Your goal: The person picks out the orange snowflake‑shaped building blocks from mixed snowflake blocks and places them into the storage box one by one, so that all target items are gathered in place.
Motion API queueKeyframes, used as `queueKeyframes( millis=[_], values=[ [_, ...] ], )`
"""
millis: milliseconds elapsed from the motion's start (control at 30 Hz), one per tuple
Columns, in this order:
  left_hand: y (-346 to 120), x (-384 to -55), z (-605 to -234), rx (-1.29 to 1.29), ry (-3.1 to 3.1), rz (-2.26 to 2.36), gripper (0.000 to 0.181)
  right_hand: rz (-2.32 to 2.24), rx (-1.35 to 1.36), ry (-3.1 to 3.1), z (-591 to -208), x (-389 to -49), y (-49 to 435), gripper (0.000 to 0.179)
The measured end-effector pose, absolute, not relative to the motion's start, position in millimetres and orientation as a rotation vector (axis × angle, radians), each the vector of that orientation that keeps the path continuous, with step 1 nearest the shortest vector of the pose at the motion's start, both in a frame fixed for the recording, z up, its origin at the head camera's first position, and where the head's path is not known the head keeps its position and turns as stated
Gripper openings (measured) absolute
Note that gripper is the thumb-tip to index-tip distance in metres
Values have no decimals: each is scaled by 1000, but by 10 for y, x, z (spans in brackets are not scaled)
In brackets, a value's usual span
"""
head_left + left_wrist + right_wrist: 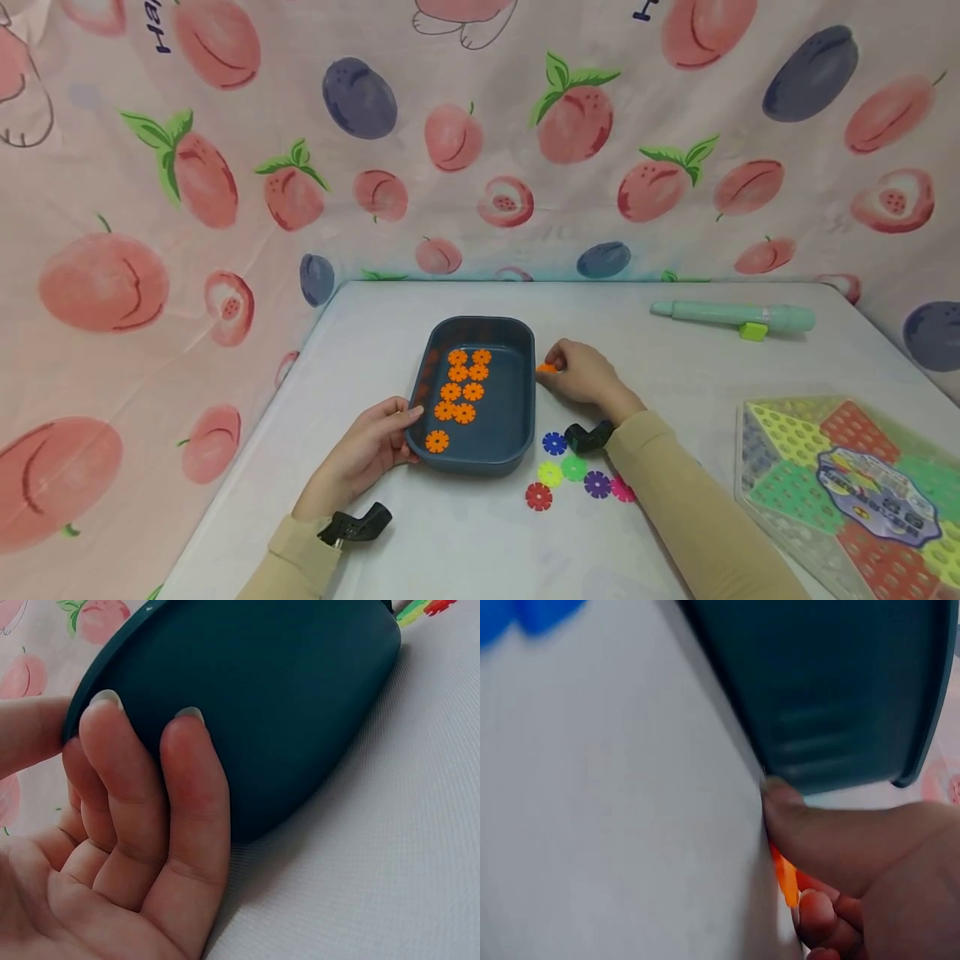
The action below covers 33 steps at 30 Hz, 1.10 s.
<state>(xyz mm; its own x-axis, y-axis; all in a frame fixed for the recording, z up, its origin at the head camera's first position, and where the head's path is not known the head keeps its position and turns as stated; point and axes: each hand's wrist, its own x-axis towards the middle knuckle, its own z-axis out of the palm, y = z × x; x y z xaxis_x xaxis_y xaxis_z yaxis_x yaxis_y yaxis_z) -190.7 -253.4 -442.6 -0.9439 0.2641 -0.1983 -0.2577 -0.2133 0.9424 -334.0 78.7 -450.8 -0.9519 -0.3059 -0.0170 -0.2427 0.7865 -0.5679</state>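
A dark blue-green rectangular tray [495, 462] stands tilted toward the viewer in the head view, with several orange snowflake discs [437, 442] lying inside. At its near left corner my left hand [375, 442] grips it, thumb over the rim and fingers against the outer wall [292, 697]. Just outside the tray's right wall, my right hand [588, 377] pinches an orange snowflake disc [547, 367] between thumb and fingers. In the right wrist view that disc [785, 877] stands on edge close to the white surface, partly hidden by the thumb.
Near the right forearm lie loose discs: blue [555, 443], yellow [550, 474], green [574, 467], purple [597, 484], red [538, 497] and pink [622, 489]. A clear box of coloured discs [840, 500] sits at right. Behind it lies a pale green tube-shaped object [727, 314].
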Motion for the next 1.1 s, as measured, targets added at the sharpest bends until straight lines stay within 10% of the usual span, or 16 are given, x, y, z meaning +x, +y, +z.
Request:
queueKeyframes(
  millis=[1100],
  values=[
    [-2553,-1922,-4435,11,1704,2217,18,-1368,-448,2690,-3738,-3056,695,24]
  ],
)
